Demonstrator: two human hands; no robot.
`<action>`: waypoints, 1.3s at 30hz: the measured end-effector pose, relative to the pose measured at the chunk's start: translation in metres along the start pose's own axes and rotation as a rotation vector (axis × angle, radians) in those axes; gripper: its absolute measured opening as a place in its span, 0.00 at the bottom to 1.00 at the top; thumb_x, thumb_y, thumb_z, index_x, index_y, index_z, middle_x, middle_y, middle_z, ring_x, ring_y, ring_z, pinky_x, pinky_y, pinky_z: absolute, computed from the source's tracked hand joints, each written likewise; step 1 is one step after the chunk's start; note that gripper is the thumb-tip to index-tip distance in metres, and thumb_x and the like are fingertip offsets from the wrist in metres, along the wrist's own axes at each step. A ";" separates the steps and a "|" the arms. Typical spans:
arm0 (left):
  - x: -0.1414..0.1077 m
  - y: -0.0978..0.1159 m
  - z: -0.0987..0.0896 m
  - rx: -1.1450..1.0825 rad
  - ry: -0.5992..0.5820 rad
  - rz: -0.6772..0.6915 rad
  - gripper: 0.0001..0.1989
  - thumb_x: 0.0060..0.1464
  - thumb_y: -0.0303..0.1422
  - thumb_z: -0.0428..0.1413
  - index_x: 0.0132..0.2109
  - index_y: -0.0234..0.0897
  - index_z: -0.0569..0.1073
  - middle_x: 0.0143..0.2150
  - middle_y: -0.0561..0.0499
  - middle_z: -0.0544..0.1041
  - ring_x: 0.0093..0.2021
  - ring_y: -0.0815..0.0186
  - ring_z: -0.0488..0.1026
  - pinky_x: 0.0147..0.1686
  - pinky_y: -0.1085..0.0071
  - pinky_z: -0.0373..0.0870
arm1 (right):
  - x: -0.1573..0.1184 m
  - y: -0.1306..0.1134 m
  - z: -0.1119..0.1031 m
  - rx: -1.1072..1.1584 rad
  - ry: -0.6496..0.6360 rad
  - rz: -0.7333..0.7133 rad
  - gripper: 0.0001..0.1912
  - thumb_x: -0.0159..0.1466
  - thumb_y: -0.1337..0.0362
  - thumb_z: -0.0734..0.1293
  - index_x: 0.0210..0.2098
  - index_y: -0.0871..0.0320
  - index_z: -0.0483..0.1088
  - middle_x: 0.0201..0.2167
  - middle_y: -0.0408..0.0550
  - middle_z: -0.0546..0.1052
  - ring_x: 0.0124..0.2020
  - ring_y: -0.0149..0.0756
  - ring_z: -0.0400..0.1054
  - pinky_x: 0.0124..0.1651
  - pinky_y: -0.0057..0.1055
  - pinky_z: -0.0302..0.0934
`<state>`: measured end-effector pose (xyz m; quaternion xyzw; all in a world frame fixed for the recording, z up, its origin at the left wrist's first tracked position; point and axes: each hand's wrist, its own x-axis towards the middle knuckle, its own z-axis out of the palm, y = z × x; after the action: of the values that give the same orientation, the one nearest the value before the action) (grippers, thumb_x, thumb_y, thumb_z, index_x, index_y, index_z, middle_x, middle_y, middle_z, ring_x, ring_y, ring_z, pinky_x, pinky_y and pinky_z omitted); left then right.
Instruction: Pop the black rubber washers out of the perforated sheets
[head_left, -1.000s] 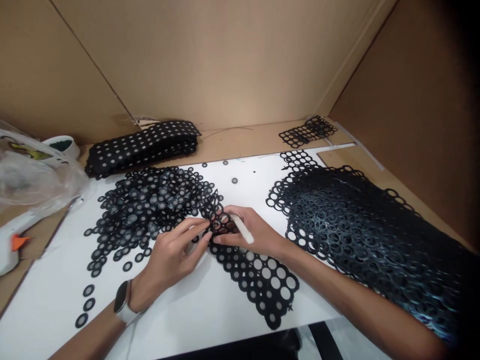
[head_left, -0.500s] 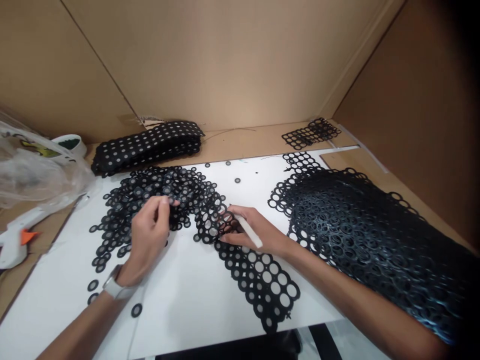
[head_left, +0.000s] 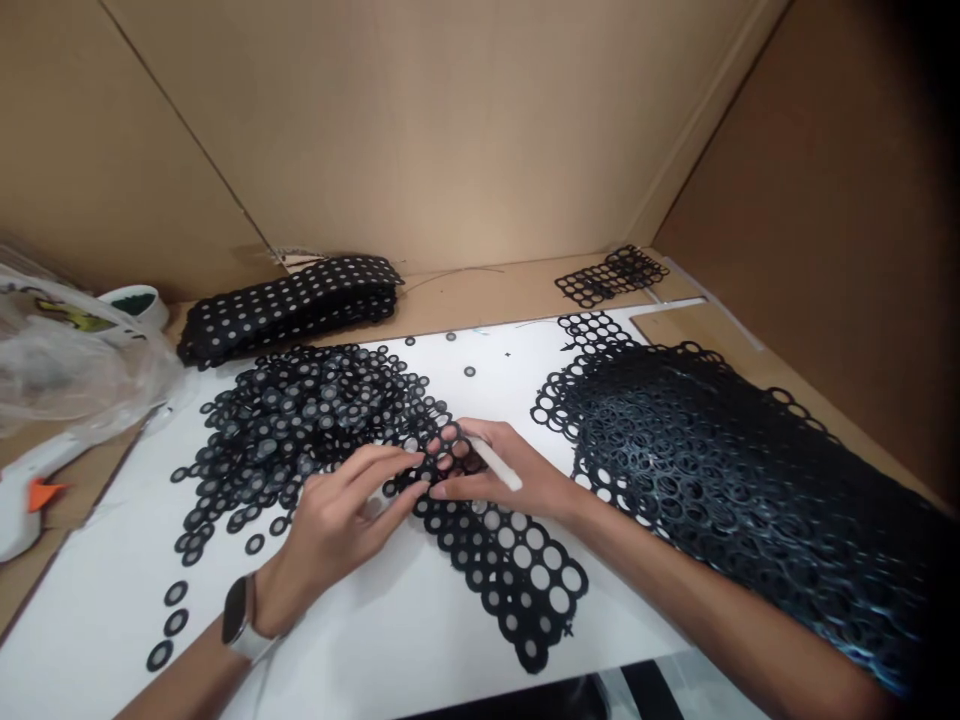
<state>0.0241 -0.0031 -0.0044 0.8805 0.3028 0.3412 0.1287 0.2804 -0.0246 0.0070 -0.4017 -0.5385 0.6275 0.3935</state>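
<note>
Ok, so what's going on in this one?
A person is working on a black ringed strip at a white board. The right hand holds its far end along with a white stick; the left hand has its fingers at the strip's edge. Some of its rings show small light centres, others wide ones. Loose black discs lie heaped to the left, ringed mesh to the right.

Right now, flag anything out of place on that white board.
Three round black discs with grey centres lie near-left on the flat white board, apart from the heap of similar discs, so they look strayed; a few more sit toward the board's far edge.
</note>
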 end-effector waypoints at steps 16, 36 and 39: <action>0.005 0.014 0.008 -0.250 0.014 -0.342 0.11 0.72 0.32 0.57 0.39 0.39 0.81 0.36 0.53 0.81 0.27 0.71 0.68 0.26 0.73 0.63 | -0.001 -0.008 0.014 0.118 -0.015 0.033 0.24 0.55 0.54 0.85 0.44 0.57 0.77 0.40 0.44 0.80 0.40 0.38 0.75 0.46 0.32 0.70; 0.017 -0.044 -0.021 0.121 0.380 -0.494 0.15 0.71 0.42 0.59 0.56 0.39 0.81 0.53 0.47 0.83 0.29 0.70 0.70 0.35 0.69 0.71 | 0.003 0.002 -0.007 -0.049 -0.014 0.026 0.21 0.57 0.64 0.82 0.47 0.58 0.75 0.39 0.43 0.79 0.39 0.35 0.74 0.43 0.29 0.67; 0.015 -0.032 -0.017 0.152 0.323 -0.319 0.16 0.68 0.35 0.63 0.60 0.41 0.79 0.58 0.46 0.80 0.23 0.76 0.59 0.29 0.71 0.66 | 0.003 0.006 -0.012 -0.064 -0.048 0.042 0.23 0.56 0.64 0.83 0.48 0.57 0.75 0.39 0.43 0.79 0.40 0.36 0.75 0.43 0.30 0.67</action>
<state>0.0065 0.0317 0.0022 0.7628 0.4794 0.4292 0.0643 0.2905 -0.0179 -0.0001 -0.4101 -0.5592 0.6274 0.3542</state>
